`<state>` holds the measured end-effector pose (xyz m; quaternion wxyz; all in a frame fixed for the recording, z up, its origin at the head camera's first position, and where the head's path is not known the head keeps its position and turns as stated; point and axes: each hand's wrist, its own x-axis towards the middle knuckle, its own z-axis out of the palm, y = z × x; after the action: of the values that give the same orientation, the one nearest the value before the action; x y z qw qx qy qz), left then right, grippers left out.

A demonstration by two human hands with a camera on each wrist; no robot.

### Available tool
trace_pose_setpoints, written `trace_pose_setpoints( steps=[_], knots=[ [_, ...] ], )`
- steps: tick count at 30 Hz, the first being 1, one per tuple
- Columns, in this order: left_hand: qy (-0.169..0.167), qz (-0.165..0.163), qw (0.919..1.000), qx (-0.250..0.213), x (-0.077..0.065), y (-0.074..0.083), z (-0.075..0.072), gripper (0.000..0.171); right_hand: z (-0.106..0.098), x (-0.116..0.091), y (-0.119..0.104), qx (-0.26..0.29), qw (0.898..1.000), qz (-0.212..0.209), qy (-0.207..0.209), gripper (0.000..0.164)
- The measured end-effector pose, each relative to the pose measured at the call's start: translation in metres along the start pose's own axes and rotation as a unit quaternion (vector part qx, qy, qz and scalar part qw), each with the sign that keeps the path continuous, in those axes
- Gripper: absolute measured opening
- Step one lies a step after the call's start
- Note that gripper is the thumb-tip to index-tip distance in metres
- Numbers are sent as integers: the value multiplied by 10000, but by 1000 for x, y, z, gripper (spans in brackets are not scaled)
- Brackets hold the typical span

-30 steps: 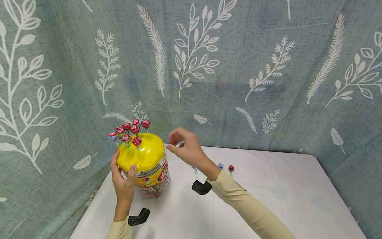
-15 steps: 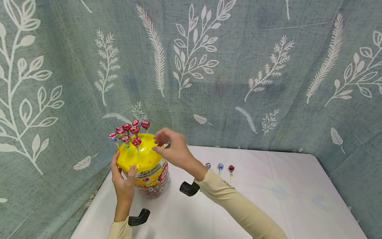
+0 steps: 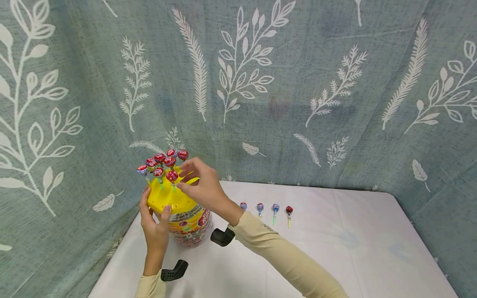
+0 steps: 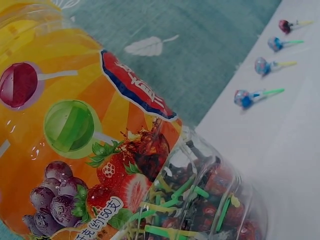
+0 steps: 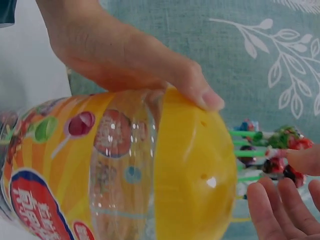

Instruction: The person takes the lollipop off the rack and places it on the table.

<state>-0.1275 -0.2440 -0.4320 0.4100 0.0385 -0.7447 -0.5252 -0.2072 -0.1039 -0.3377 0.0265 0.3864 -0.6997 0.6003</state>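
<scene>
A clear plastic jar (image 3: 191, 236) with a fruit-printed label (image 4: 75, 145) stands on the left of the table, with lollipops visible through its lower wall. Several red-wrapped lollipops (image 3: 159, 158) stand upright in the holes of its yellow lid (image 3: 162, 200). My left hand (image 3: 154, 231) grips the lid's near-left side, thumb on the near edge. Over the lid's right side is my right hand (image 3: 205, 186), thumb and fingers apart, close to the nearest lollipop (image 3: 172, 176). In the right wrist view its thumb (image 5: 304, 160) overlaps a lollipop; no lollipop shows between its fingertips.
Several lollipops (image 3: 275, 207) lie in a spaced row on the white tablecloth (image 3: 335, 248), right of the jar. A grey-green curtain (image 3: 261, 82) with white leaf prints hangs behind the table and along its sides.
My right hand has moved left, from beside the jar to over its lid near the standing lollipops. The row on the table has come into view behind my arm. My left hand keeps its grip.
</scene>
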Motion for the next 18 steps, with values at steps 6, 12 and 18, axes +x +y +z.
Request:
trace_pose_setpoints(
  steps=[6, 12, 18],
  knots=[
    [28, 103, 9999, -49, 0, -2, 0, 65, 15, 3, 6, 122, 9999, -84, 63, 32],
    [45, 188, 9998, 9, -1, -5, 2, 64, 16, -3, -6, 53, 9993, -262, 249, 28],
    [65, 264, 9996, -58, 0, -3, 2, 64, 13, -7, -22, 124, 9989, -377, 259, 28]
  ],
)
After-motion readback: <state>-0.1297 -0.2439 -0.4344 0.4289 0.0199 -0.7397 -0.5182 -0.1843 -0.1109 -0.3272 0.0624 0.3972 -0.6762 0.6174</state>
